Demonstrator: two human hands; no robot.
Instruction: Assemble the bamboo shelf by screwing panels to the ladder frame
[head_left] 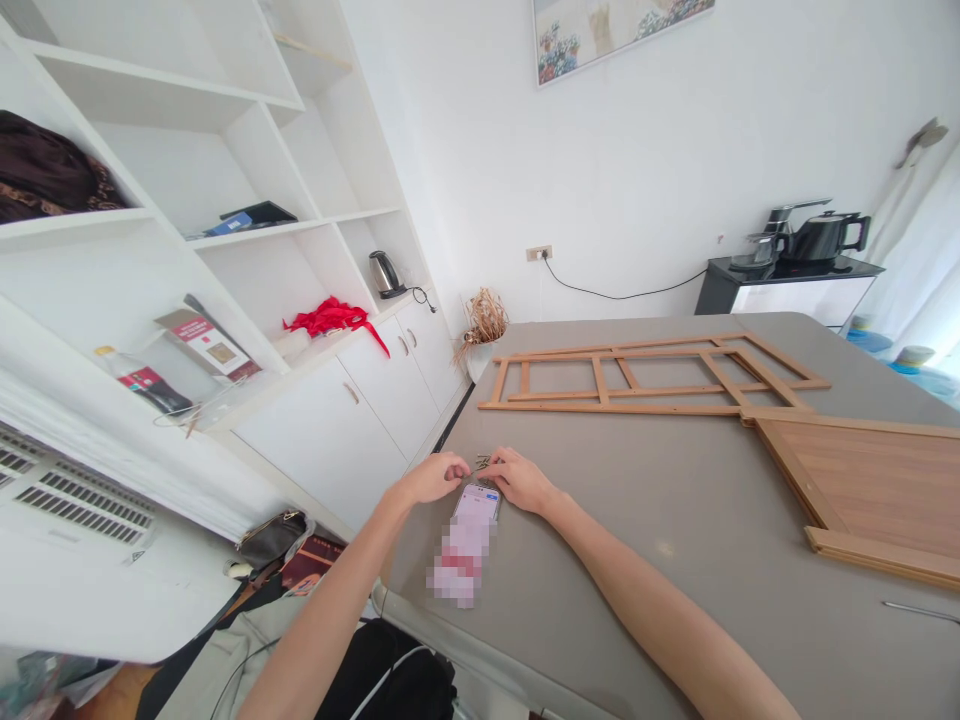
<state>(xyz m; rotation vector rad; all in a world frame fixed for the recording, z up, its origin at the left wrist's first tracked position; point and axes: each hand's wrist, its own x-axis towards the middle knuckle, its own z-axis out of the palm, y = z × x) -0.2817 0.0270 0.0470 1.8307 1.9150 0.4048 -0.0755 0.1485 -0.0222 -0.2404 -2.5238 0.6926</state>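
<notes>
The left hand (444, 476) and right hand (517, 480) seem to be sorting small metal pieces (483, 461) beyond the phone (466, 540), fingers bunched, any grip impossible to tell, the next move calling for delicate pinching

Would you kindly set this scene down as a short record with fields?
Left hand: by the top end of the phone, fingers curled
Right hand: fingertips close to small brass-toned pieces
Grip: too small to tell
Table: wooden frames and wooden panel lying on it
Shelves: kettle, red cloth and bottle among the contents
</notes>
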